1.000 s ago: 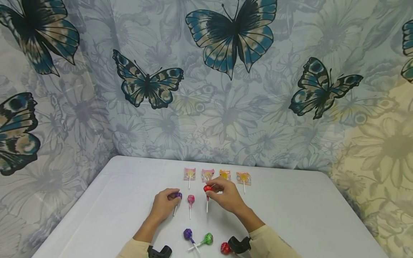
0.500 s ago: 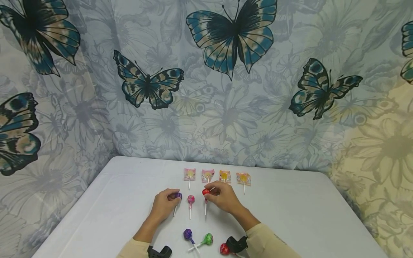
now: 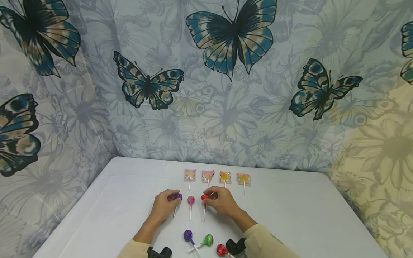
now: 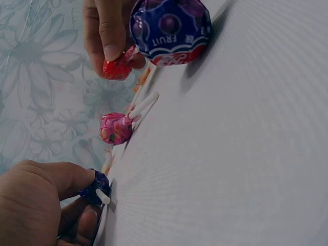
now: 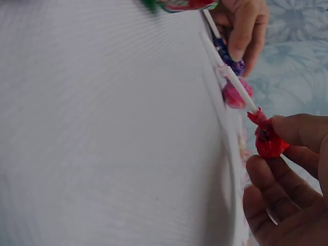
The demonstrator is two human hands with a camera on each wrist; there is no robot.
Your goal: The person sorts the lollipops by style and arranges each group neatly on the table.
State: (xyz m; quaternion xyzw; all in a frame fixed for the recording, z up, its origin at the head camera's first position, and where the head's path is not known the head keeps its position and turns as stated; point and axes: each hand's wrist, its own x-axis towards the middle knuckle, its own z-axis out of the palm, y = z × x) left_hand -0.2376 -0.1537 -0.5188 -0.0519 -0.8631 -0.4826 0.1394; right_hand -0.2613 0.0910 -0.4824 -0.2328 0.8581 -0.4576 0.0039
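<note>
My left hand (image 3: 164,205) pinches the head of a purple lollipop (image 4: 97,187) by the thumb and fingers, its white stick pointing toward me. To its right lies a pink lollipop (image 3: 191,200), which neither hand touches. On the other side of it my right hand (image 3: 222,202) holds a red lollipop (image 5: 270,141) by its wrapped head between thumb and fingers. The three form a row across the table, sticks toward me. From the right wrist the red wrapper shows plainly, while the left hand is partly cut off by the frame's top.
Behind the row lie several flat lollipops in clear packets, such as a pink packet (image 3: 189,175) and an orange packet (image 3: 243,179). Nearer me are another purple lollipop (image 3: 188,235), a green lollipop (image 3: 209,239) and a second red lollipop (image 3: 221,250) on the white table (image 3: 290,215).
My right hand has brought the red lollipop toward me and a little left, closer to the pink one. My left hand stays on the purple lollipop.
</note>
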